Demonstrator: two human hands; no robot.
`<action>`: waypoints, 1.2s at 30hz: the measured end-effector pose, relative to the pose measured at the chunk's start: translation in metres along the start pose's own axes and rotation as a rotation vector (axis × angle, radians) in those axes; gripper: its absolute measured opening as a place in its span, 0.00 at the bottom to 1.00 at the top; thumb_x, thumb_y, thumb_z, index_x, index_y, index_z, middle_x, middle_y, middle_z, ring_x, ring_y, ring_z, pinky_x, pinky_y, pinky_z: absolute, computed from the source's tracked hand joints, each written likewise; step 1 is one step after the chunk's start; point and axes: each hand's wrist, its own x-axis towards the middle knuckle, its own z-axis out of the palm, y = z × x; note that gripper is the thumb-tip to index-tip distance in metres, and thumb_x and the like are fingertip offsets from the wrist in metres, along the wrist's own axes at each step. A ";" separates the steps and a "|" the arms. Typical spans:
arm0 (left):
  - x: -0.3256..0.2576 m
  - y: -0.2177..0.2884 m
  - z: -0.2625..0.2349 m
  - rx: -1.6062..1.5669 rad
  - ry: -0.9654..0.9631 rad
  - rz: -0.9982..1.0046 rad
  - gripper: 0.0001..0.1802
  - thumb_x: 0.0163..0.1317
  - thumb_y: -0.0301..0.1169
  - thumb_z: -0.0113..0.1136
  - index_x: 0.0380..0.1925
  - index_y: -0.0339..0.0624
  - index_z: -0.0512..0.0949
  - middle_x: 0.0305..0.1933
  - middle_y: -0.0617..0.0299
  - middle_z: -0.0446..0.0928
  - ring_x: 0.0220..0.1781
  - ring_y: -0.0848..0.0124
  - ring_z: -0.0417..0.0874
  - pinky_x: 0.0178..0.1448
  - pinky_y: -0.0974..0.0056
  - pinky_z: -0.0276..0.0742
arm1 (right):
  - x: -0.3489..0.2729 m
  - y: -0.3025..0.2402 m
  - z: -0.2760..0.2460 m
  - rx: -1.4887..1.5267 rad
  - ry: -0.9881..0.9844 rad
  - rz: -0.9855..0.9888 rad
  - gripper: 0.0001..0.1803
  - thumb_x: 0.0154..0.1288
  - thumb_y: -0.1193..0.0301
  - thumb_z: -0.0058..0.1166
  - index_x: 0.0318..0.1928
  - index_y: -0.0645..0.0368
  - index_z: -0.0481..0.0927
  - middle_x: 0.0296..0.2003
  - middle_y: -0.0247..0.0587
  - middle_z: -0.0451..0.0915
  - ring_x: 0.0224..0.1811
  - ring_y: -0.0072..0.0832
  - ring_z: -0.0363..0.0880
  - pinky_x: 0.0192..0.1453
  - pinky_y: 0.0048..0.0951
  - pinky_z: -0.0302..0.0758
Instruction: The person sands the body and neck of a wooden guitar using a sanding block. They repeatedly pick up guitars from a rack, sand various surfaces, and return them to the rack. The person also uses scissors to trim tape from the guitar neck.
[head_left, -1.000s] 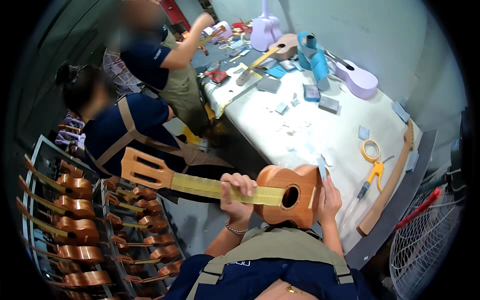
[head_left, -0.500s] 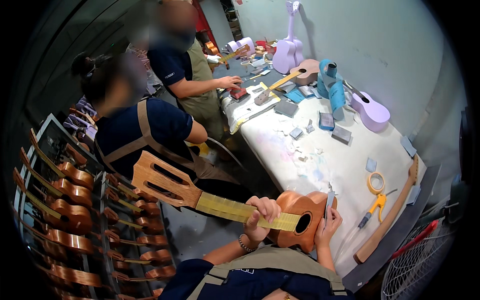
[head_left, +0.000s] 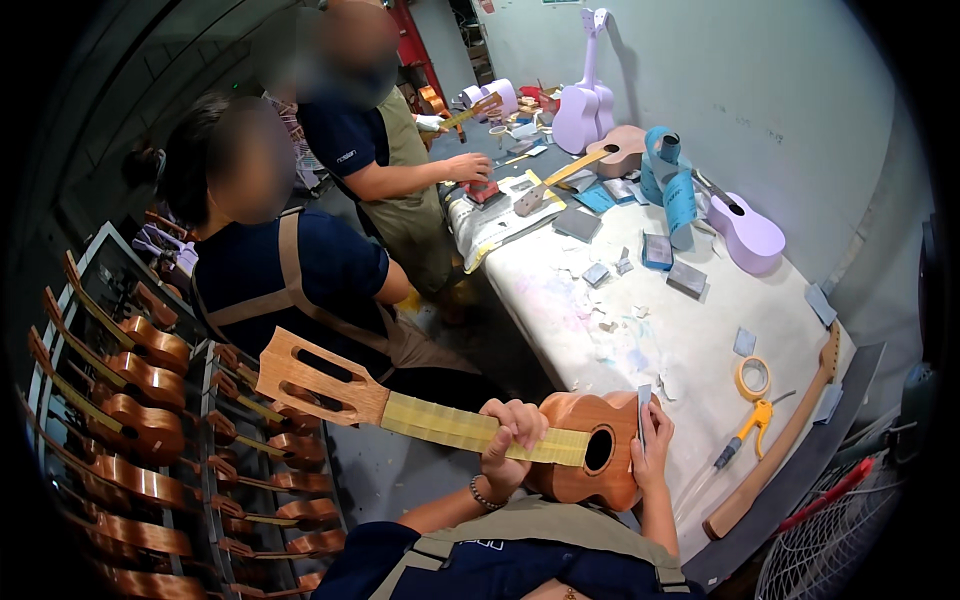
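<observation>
- Ukulele [head_left: 566, 450], one in hand, lies slantwise across the lower middle of the frame, its head to the left with two long slots, its body to the right by the table edge, yellow tape along its neck
- Left hand [head_left: 513, 442] has its fingers curled round the taped neck near the body; a beaded bracelet [head_left: 485, 494] circles the wrist
- Right hand [head_left: 653, 440] is at the far end of the body, its fingers close together along one grey strip [head_left: 644, 411]; whether they pinch it or only press it to the wood I cannot tell
- Writing: pale lettering on the sleeve [head_left: 346, 156] of one co-worker in the upper left, a pale mark on the apron [head_left: 560, 518] at the bottom, and faint marks on the wall [head_left: 790, 132] in the upper right, too small to read
- Two co-workers in the upper left, one with a hand [head_left: 468, 168] on a red block [head_left: 481, 190]
- On the white table [head_left: 545, 290], toward the right: one tape roll [head_left: 741, 380], one yellow air gun [head_left: 757, 424], one loose wooden neck [head_left: 780, 450] and one purple ukulele [head_left: 755, 243] lying flat
- Brown ukuleles [head_left: 148, 430] fill two rack columns in the lower left, overlapping too much to count
</observation>
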 end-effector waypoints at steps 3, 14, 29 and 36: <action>0.001 -0.002 0.000 0.014 0.020 0.003 0.14 0.61 0.39 0.52 0.25 0.45 0.61 0.19 0.66 0.60 0.20 0.76 0.61 0.31 0.68 0.63 | 0.001 0.006 0.002 -0.014 -0.021 -0.007 0.31 0.65 0.54 0.38 0.62 0.62 0.63 0.60 0.52 0.60 0.62 0.46 0.56 0.66 0.44 0.50; 0.003 -0.001 0.003 0.105 0.058 0.003 0.12 0.62 0.37 0.48 0.25 0.46 0.60 0.19 0.67 0.59 0.20 0.77 0.60 0.31 0.69 0.63 | 0.013 0.009 0.000 0.188 -0.029 0.037 0.34 0.68 0.46 0.30 0.62 0.60 0.64 0.64 0.50 0.60 0.68 0.45 0.53 0.70 0.42 0.48; 0.007 -0.009 0.034 0.291 0.138 0.022 0.14 0.62 0.40 0.49 0.25 0.48 0.59 0.18 0.69 0.57 0.18 0.78 0.58 0.28 0.70 0.62 | 0.025 0.028 -0.002 0.178 -0.105 0.059 0.27 0.64 0.66 0.41 0.63 0.60 0.62 0.63 0.48 0.60 0.66 0.44 0.55 0.69 0.42 0.47; 0.014 -0.011 0.037 0.216 0.090 0.024 0.13 0.61 0.39 0.49 0.25 0.47 0.59 0.18 0.68 0.57 0.18 0.77 0.59 0.28 0.70 0.62 | 0.025 0.036 0.004 0.178 -0.114 0.044 0.29 0.62 0.65 0.42 0.64 0.59 0.60 0.64 0.47 0.59 0.67 0.45 0.52 0.70 0.43 0.44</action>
